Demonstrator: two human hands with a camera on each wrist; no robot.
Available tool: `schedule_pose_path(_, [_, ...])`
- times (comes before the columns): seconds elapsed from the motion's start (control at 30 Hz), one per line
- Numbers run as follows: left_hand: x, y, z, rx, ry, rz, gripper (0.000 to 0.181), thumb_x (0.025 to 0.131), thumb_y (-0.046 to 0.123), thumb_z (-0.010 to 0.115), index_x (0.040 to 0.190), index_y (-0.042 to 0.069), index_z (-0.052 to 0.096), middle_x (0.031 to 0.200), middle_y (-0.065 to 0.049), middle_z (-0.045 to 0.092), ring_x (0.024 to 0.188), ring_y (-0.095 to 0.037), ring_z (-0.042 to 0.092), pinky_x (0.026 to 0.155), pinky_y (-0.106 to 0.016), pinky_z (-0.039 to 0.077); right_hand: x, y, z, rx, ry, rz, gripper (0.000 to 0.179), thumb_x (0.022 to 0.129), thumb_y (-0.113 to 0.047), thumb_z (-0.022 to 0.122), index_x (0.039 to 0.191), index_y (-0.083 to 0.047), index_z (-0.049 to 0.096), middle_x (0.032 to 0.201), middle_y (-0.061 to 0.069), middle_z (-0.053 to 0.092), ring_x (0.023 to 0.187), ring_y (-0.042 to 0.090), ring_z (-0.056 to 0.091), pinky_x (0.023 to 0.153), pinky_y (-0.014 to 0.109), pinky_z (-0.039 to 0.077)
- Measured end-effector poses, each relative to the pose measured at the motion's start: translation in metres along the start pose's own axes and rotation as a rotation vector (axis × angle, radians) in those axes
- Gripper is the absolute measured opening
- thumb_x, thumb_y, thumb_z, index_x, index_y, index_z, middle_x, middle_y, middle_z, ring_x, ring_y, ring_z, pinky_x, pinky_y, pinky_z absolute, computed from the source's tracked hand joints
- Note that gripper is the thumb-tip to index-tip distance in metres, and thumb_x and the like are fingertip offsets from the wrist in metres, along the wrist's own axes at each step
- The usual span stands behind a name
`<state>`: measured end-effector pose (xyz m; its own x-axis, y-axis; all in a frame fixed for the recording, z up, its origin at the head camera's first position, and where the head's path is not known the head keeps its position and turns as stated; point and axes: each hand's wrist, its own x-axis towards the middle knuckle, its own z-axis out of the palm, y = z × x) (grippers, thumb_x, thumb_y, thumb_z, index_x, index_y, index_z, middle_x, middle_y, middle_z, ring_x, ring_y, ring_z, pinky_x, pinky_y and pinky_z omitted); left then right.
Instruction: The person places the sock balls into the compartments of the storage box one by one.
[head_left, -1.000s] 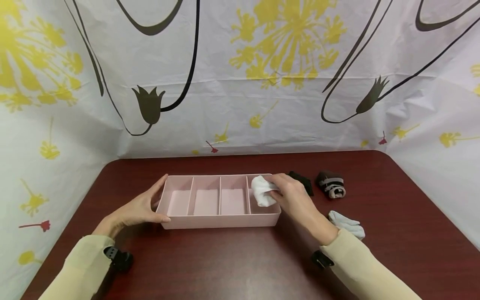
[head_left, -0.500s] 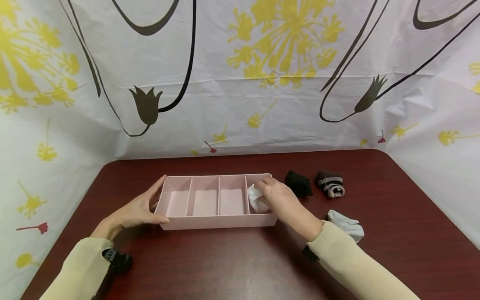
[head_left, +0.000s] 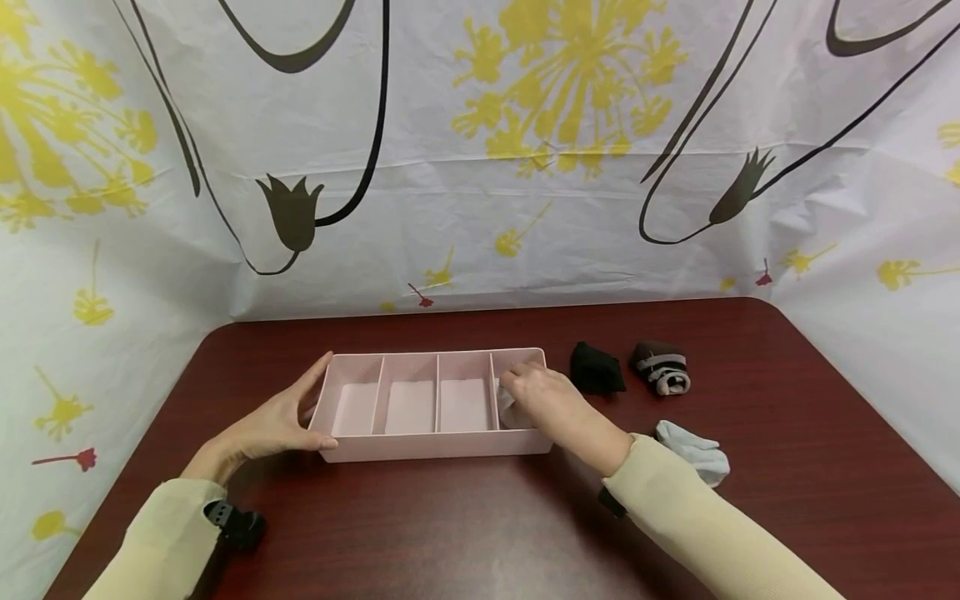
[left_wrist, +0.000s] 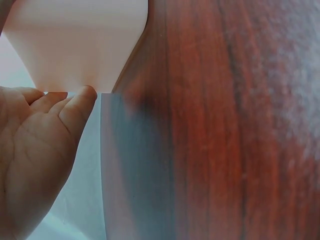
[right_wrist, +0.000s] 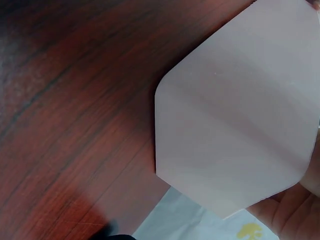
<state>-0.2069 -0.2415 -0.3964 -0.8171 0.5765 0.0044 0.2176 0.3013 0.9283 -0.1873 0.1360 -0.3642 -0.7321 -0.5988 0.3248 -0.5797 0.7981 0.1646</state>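
A long pink divided box [head_left: 442,446] lies crosswise on the dark red table. My left hand [head_left: 277,423] holds its left end, thumb at the front corner and forefinger at the back one; the left wrist view shows the thumb against the box rim. My right hand [head_left: 551,404] reaches down into the rightmost compartment, fingers on a white balled sock [head_left: 512,412], mostly covered by the hand. The other compartments hold nothing. In the right wrist view the box wall hides the fingertips and the sock.
Right of the box lie a black folded sock [head_left: 596,368] and a brown, grey and black striped rolled sock [head_left: 662,368]. Nearer me, beside the right sleeve, is a pale grey folded sock [head_left: 693,452]. A patterned white cloth [head_left: 480,208] hangs behind the table.
My right hand has lowered the white sock from above the rightmost compartment down into it, moving slightly left. The left hand stays at the box's left end.
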Motion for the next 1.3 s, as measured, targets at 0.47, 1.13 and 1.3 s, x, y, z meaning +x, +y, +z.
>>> schedule_pose_path(0.47, [0.000, -0.001, 0.006, 0.038, -0.008, 0.009, 0.115, 0.073, 0.004, 0.077, 0.153, 0.021, -0.004, 0.154, -0.022, 0.001, 0.129, -0.053, 0.026, 0.086, -0.019, 0.044, -0.023, 0.014, -0.017, 0.267, 0.033, -0.005, 0.036, 0.073, -0.009, 0.080, 0.104, -0.006, 0.062, 0.094, 0.005, 0.061, 0.086, 0.018, 0.059, 0.071, 0.030, 0.049])
schedule_pose_path(1.13, [-0.005, 0.004, -0.001, 0.105, 0.000, 0.023, 0.115, 0.073, 0.001, 0.075, 0.152, 0.024, -0.005, 0.152, -0.026, 0.004, 0.125, -0.058, 0.028, 0.083, -0.017, 0.045, -0.173, 0.104, -0.049, 0.307, 0.163, 0.129, 0.063, 0.059, -0.006, 0.085, 0.117, -0.004, 0.062, 0.111, 0.007, 0.063, 0.096, 0.018, 0.058, 0.079, 0.007, 0.039])
schedule_pose_path(1.3, [-0.001, 0.003, 0.002, 0.088, -0.010, 0.027, 0.114, 0.073, 0.000, 0.075, 0.152, 0.025, -0.004, 0.152, -0.026, 0.004, 0.124, -0.057, 0.031, 0.083, -0.019, 0.046, -0.195, 0.112, -0.047, 0.332, 0.090, 0.093, 0.065, 0.059, -0.009, 0.085, 0.118, -0.005, 0.060, 0.113, 0.006, 0.061, 0.097, 0.013, 0.056, 0.079, 0.007, 0.037])
